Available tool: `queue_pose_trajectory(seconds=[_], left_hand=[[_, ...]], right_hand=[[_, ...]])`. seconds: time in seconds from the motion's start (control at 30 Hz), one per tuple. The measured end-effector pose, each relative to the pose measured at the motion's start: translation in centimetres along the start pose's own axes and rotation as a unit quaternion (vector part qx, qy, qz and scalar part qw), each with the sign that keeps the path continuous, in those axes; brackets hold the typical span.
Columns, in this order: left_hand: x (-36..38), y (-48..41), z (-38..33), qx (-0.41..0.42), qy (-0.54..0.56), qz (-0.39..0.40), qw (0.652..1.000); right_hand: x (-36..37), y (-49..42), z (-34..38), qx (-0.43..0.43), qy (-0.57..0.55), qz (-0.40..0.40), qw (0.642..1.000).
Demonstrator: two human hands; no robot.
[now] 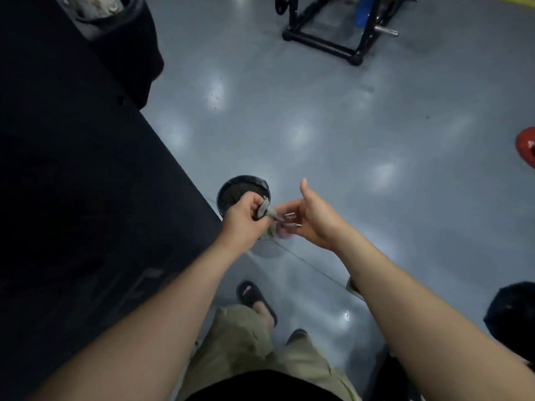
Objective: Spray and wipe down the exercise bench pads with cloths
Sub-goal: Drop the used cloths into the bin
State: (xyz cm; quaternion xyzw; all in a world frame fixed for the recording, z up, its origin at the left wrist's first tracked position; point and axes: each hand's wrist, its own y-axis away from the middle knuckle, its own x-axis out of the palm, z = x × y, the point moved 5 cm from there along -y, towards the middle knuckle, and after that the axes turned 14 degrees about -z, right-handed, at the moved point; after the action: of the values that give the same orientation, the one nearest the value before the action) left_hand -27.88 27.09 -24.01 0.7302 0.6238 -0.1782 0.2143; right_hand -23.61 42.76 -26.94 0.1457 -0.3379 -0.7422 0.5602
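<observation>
**Both hands on a crumpled cloth above the gym floor**

Nearest to me I see khaki shorts (pixel 249 351) and a foot in a black sandal (pixel 256 302) on the grey floor (pixel 347 134). Both bare forearms reach forward and meet in front of me. My left hand (pixel 246 221) is fisted, its fingers (pixel 254 205) clamped on a small crumpled cloth (pixel 270 224), greyish with a purple tinge, blurred. My right hand (pixel 314 218) faces it palm inward, thumb raised, its fingers curled onto the same cloth's other side. The cloth hangs between the two hands, over the floor and just in front of a small round black bin (pixel 243 189). To the left runs a large dark padded surface (pixel 72 169). Farther off stands a black equipment frame (pixel 327 33), and a red weight plate (pixel 525 151) sits at the right edge.
</observation>
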Motion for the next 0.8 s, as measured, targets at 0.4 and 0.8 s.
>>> queue_pose_trajectory(seconds=[0.4,0.8], left_hand=[[4.8,-20.0,2.7,-0.203,0.194,0.078,0.957],[11.8,-29.6,19.1,-0.390,-0.015,-0.108,0.914]], right_hand=[[-0.9,-19.5,6.7,-0.036,0.337,0.091,0.937],[-1.6,-40.3,2.3,0.135,0.247,-0.050,0.958]])
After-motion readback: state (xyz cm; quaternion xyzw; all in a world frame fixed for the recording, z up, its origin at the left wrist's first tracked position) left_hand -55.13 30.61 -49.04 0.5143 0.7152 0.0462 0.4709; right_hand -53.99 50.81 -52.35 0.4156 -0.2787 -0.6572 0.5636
